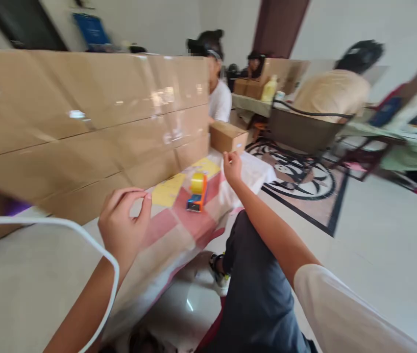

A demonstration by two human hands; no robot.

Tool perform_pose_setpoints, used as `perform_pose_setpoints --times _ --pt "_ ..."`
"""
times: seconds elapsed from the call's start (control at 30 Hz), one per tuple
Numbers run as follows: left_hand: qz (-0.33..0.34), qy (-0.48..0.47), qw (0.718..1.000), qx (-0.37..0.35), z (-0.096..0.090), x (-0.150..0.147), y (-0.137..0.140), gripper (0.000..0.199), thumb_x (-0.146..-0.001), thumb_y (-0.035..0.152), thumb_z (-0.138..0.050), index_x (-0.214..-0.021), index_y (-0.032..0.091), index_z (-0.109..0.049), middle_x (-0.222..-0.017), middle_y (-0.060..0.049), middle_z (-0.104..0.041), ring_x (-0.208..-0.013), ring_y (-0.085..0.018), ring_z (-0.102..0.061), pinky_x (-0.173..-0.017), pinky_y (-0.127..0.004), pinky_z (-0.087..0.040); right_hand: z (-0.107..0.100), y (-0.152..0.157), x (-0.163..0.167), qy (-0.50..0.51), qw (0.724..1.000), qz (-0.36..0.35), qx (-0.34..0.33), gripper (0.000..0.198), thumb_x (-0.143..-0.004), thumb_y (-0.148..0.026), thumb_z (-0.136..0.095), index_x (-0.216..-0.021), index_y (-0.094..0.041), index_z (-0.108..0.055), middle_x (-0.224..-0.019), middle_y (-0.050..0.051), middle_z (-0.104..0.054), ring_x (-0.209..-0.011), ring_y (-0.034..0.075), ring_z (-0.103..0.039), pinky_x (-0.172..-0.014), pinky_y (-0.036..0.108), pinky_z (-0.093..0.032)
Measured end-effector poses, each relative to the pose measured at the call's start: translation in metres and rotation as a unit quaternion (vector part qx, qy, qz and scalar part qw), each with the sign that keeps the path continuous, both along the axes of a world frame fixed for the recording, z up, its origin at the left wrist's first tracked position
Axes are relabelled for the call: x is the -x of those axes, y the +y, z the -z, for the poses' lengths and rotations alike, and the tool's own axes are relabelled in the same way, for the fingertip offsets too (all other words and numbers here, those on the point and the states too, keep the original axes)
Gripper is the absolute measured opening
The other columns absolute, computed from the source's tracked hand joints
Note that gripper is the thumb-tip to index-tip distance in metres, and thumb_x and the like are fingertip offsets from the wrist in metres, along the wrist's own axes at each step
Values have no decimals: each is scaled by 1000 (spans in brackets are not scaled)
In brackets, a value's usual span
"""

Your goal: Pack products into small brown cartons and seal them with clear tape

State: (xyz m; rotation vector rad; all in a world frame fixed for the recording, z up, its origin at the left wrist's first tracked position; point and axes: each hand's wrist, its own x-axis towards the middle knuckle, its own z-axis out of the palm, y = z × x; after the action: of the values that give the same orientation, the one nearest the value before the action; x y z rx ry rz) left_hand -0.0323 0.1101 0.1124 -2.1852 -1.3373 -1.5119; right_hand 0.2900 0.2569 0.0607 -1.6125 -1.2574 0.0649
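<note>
My left hand (123, 220) is raised over the near side of the table, thumb and forefinger brought together in a pinch. Whatever lies between those fingertips is too small or thin to make out. Further off, my right hand (233, 167) is held above the table's right edge with its fingers closed, and I cannot tell what is in them. Between the two hands, a tape dispenser (204, 192) with an orange frame and a roll of yellow tape (196, 183) stands on the checked tablecloth (162, 228), touched by neither hand.
Stacked cardboard boxes (83, 113) form a wall along the table's far side. A smaller carton (228, 136) sits near the far end, beside a person in white (220, 100). A white cable (107, 257) crosses before my left forearm. Another person (331, 93) sits on a chair.
</note>
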Motion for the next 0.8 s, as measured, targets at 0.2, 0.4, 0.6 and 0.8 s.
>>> perform_pose_setpoints --times 0.2,0.4,0.6,0.8 --pt "-191 -183 964 36 7 125 -5 13 -86 29 -62 -81 20 -69 -87 -3 -66 -84 -19 -64 -79 -32 -51 -32 -42 175 -42 947 -281 -153 17 -96 -26 -48 -80 -22 -51 -85 3 -54 -84 18 -53 -79 31 -43" --pt "-239 -466 837 162 44 226 19 13 -80 29 -62 -82 19 -70 -84 -2 -68 -87 -20 -66 -90 -36 -53 2 -88 316 -153 834 -523 -81 16 -95 -22 -46 -88 -21 -61 -98 8 -67 -98 21 -62 -92 36 -49" --pt "-366 -508 766 146 80 311 42 52 -77 29 -70 -125 13 -54 -126 -15 -61 -115 -27 -63 -104 -47 -48 36 -88 448 -118 796 -592 42 32 -92 -21 -48 -121 -21 -62 -140 9 -62 -132 18 -56 -113 37 -43" --pt "-398 -504 761 90 91 360 94 115 -60 35 -90 -153 13 -25 -159 -23 -33 -150 -35 -30 -123 -47 -26 45 -46 547 -134 829 -530 118 68 -90 -27 -55 -153 -9 -34 -165 18 -29 -155 24 -27 -123 39 -31"
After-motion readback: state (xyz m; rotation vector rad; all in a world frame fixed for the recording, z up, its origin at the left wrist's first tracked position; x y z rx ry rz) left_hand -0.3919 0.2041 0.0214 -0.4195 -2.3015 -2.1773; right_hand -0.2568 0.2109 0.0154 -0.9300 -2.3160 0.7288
